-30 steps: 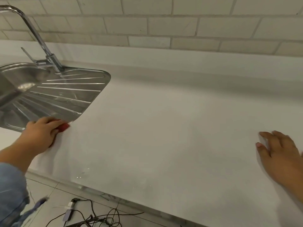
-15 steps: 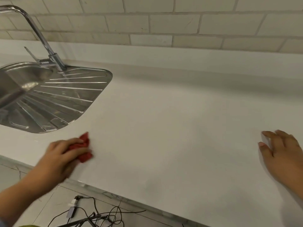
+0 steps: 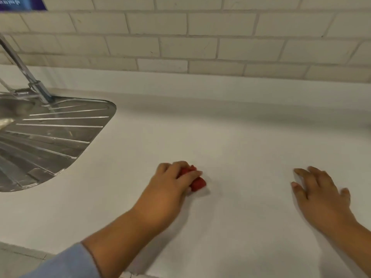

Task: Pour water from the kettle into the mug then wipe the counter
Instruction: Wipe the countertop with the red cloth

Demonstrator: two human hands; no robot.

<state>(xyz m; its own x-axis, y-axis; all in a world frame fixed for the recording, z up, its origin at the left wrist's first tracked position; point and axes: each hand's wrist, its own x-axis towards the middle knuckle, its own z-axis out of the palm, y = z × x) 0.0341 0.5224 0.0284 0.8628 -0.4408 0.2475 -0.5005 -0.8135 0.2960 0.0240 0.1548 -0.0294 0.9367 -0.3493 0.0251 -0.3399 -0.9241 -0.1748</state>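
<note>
Head view: a small red cloth [image 3: 195, 180], bunched into a wad (only its right edge peeks out), lies pressed on the white counter [image 3: 230, 141] near the middle. The left hand [image 3: 170, 185] has its fingers curled closed around it. Well apart to the right, the right hand [image 3: 319, 195] rests flat, fingers spread. A steel sink drainboard [image 3: 54, 137] sits at far left.

Light's even, soft, a bit warm/dim. Faint shadow under my left hand [image 3: 170, 187] and forearm, another just right of my right hand [image 3: 319, 195]. Dull glare on the sink drainboard [image 3: 60, 137] far left of my left hand. Fingers slightly motion-blurred. Wide-angle bends the wall tiles [image 3: 200, 47] beyond my hands.
</note>
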